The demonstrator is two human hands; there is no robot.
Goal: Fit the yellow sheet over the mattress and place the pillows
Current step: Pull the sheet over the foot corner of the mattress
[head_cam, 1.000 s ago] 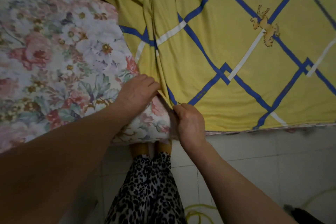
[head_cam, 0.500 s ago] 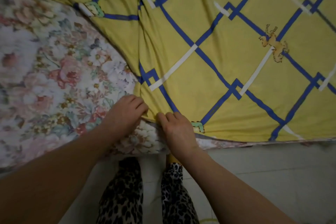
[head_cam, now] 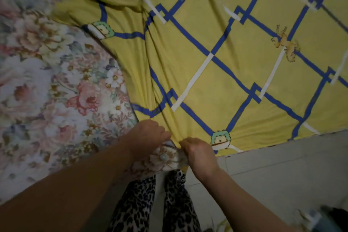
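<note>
Since the earlier frames, both hands had worked the hem leftward along the near edge, and more yellow covered the top. Left hand [head_cam: 148, 137] and right hand [head_cam: 197, 151] were closed on the hem of the yellow sheet [head_cam: 235, 66], pinching it at the near edge of the floral mattress [head_cam: 56, 90]. Right of the hands, the sheet reached the edge; left of them, the mattress lay bare and the cloth bunched in folds. No pillows were in view; placing them remained.

The sheet [head_cam: 235, 73] lies on the mattress's [head_cam: 47, 90] right part.
</note>
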